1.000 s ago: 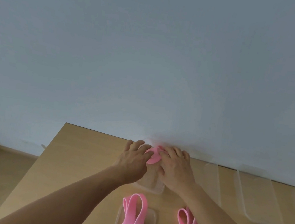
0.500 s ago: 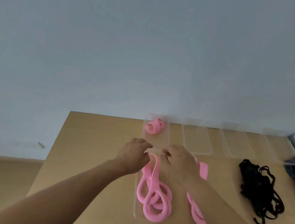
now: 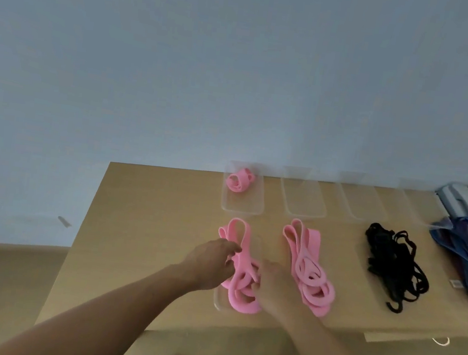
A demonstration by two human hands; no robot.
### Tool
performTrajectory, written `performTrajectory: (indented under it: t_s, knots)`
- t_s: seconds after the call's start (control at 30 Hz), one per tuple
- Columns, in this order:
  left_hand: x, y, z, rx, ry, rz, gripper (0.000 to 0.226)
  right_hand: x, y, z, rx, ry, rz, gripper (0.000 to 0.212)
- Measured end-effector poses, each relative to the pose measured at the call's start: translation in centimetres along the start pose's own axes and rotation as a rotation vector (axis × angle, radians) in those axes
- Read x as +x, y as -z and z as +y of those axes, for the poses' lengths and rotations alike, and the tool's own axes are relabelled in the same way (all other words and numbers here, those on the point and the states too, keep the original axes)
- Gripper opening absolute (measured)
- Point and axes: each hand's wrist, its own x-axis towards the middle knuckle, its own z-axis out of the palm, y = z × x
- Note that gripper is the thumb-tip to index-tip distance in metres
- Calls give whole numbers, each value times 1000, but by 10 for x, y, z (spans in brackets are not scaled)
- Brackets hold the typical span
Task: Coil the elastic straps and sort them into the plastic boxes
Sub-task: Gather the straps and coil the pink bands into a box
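Both the left hand (image 3: pixel 210 263) and right hand (image 3: pixel 274 285) touch loose pink straps (image 3: pixel 242 271).

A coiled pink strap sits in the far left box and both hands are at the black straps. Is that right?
Not quite. In the head view the left hand and right hand are at the left pile of pink straps; the black straps lie untouched further right. The coiled pink strap does sit in the far left box.
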Motion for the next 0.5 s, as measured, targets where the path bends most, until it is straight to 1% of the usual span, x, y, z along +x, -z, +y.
performTrajectory:
  t_s: [0.07,0.1,0.13,0.17,0.2,0.23,0.3,0.37,0.43,0.5]
  knots:
    - [-2,1,0,9,7,-11,47,0,2,0,20,11,-2,31]
    - [-4,3,0,15,8,-26,51,-1,5,-1,41,10,-8,23]
    - [-5,6,0,26,2,-46,57,-1,10,-1,76,10,-13,9]
    - [-7,9,1,47,-14,-65,63,-1,17,-4,125,0,-21,8]
    - [-8,14,2,80,-40,-76,67,0,25,-7,189,-6,-13,16]
    - [-10,19,3,116,-70,-76,71,2,35,-10,248,-18,-2,19]
    - [-12,32,8,138,-126,-25,75,6,62,-18,340,-46,33,21]
    - [-14,48,15,70,-157,80,70,11,92,-27,458,-39,70,20]
    - [-14,65,25,-11,-178,232,52,14,117,-33,592,-2,74,12]
    - [-13,81,35,-20,-195,374,37,14,137,-37,658,41,57,9]
